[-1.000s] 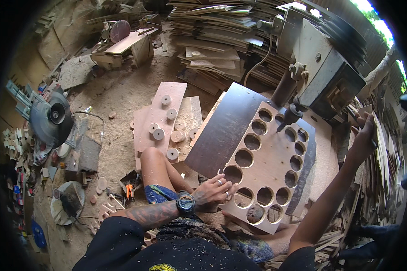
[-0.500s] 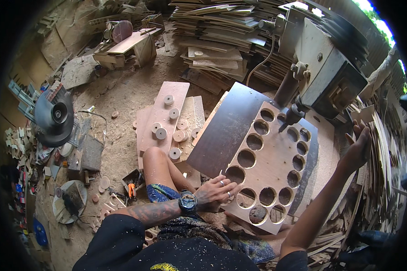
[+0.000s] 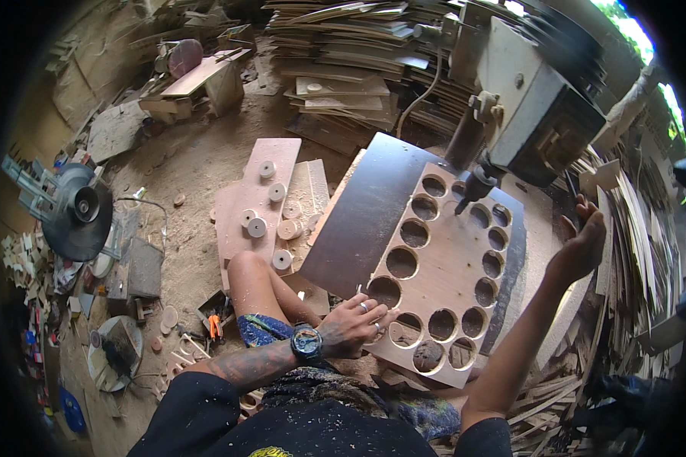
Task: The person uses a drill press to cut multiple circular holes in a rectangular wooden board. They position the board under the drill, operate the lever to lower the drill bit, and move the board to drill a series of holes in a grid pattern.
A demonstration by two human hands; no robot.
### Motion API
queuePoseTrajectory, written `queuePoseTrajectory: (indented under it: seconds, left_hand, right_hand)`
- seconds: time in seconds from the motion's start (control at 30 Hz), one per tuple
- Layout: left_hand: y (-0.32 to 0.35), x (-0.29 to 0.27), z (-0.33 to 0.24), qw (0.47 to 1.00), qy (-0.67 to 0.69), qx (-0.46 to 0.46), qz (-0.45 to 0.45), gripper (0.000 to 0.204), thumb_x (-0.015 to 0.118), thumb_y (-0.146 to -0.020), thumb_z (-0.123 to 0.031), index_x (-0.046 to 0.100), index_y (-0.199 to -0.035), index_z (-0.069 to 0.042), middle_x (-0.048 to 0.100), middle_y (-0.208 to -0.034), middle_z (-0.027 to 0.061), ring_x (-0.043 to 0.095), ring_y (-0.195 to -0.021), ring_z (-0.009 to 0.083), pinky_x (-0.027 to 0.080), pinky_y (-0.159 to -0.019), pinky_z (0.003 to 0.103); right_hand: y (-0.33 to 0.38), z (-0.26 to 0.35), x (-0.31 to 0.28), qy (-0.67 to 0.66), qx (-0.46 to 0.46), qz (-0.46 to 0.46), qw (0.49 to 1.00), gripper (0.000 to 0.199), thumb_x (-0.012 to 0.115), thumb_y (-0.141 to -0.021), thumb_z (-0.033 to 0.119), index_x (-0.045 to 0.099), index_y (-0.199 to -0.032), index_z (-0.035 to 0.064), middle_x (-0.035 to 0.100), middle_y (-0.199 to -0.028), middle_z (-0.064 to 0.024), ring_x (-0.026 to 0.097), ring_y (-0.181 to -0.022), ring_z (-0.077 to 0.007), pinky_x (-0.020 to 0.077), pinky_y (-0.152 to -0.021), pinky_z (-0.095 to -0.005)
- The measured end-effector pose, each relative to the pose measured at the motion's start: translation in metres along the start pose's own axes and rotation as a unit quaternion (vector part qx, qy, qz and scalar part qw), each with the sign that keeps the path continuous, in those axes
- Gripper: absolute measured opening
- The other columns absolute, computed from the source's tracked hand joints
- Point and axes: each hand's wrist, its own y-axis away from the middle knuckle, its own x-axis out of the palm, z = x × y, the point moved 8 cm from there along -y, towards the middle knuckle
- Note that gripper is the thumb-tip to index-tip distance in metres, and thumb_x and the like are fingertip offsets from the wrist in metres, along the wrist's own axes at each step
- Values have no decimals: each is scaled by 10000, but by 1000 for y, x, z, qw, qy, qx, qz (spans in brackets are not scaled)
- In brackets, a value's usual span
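A flat wooden board (image 3: 451,263) with several round holes lies on the dark table plate of a drill press (image 3: 537,107). The drill's chuck (image 3: 478,185) points down over the board's far part, its bit close to the wood. My left hand (image 3: 354,324), with rings and a wristwatch above it, grips the board's near left edge beside a hole. Its fingers lie over the wood. To the right of the drill head, my right hand (image 3: 579,240) is raised with fingers loosely bent and apart. A thin dark rod (image 3: 572,185) stands by its fingertips; I cannot tell whether they touch.
Round wooden discs (image 3: 257,227) sit on a long plank (image 3: 270,183) left of the plate. Stacked thin boards (image 3: 343,57) rise at the back, and offcuts (image 3: 633,251) crowd the right. A dark round fan-like machine (image 3: 82,206) stands far left on the sawdust-covered floor.
The whole view has shifted a little, so the scene sits further left. My right hand's fingers are slightly more bent, and the dark rod shows by them. My left hand keeps its place on the board.
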Motion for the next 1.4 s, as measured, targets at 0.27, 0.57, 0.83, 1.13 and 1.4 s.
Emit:
queuePoseTrajectory:
  seconds: [0.27,0.57,0.83,1.13,1.4]
  left_hand:
    - [0,3,3,1000,17,-10,21,893,736,-644,-242,497,-1478,-31,554,-1228,55,538,-1142,201,418,-1054,367]
    - [0,1,3,1000,13,-12,16,737,647,-770,-209,517,-1478,-51,584,-1231,56,561,-1132,210,423,-1045,372]
    - [-2,-3,5,1000,13,-11,10,722,635,-786,-206,512,-1480,-50,594,-1249,66,568,-1143,214,420,-1055,376]
    - [-4,3,18,998,53,-14,-10,683,664,-829,-244,524,-1471,-58,614,-1233,70,572,-1147,222,423,-1073,392]
    - [-29,15,38,998,42,21,-40,927,783,-655,-541,597,-1377,10,629,-1152,148,599,-1073,343,469,-959,459]
  right_hand:
    - [7,-9,1,-5,6,-11,1000,384,473,-1106,283,671,-1185,-36,753,-1102,-181,747,-1026,-225,657,-715,-318]
    - [16,-21,2,-32,19,-13,999,406,455,-1112,302,639,-1221,-44,730,-1142,-192,730,-1076,-236,662,-726,-318]
    - [21,-32,4,-63,16,-17,998,391,454,-1113,304,643,-1191,-30,729,-1143,-183,728,-1060,-226,664,-730,-328]
    - [0,-26,12,-61,-33,-14,997,299,490,-1101,220,667,-1123,-20,745,-1031,-147,721,-832,-157,606,-640,-272]
    - [-131,-18,75,-12,-33,38,999,173,667,-935,204,742,-1039,88,748,-891,-136,741,-788,-255,568,-714,-391]
